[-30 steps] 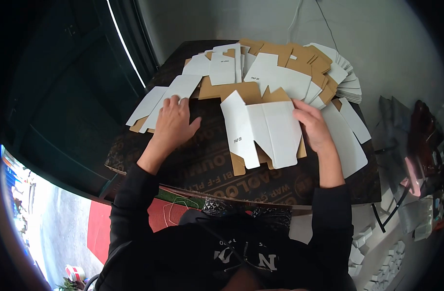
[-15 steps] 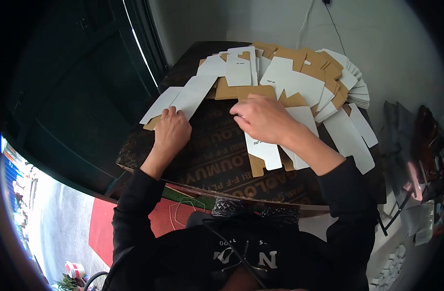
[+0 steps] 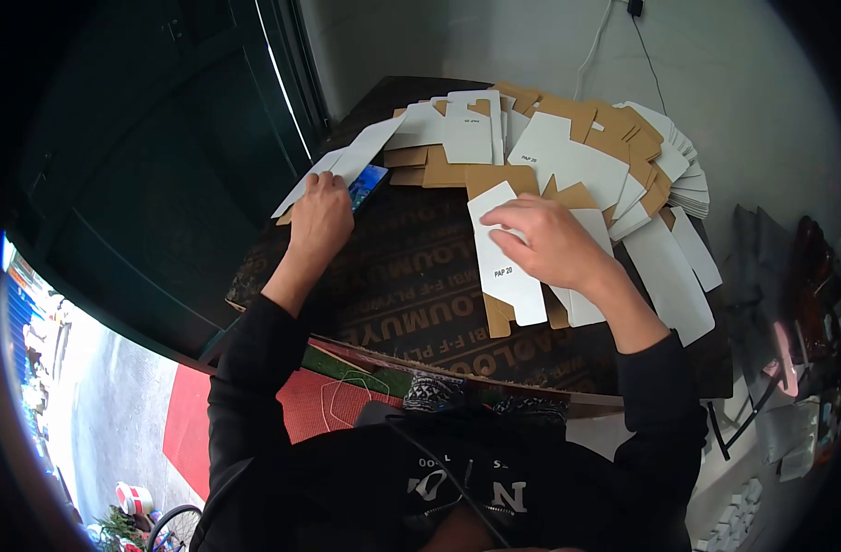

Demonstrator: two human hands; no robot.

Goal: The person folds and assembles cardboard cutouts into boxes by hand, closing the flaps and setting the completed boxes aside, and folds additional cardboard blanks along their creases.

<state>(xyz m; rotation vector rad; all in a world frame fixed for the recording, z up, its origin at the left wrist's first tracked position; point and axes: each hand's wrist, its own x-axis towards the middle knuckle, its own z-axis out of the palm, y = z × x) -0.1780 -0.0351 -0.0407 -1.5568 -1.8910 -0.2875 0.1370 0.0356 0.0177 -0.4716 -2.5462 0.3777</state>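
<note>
Left fingers grip angular, creased white cardboard.

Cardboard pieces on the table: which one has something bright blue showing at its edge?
The white piece at the left hand, leftmost on the table; it alone has a blue object showing at its edge.

Closed in behind by a grey wall with two thin cables, and at left by a dark door edged with a bright slit. Furnished with a dark, print-marked table, near red matting and pale floor. Brightest at lower left, over grey paving with a bucket and plant.
</note>
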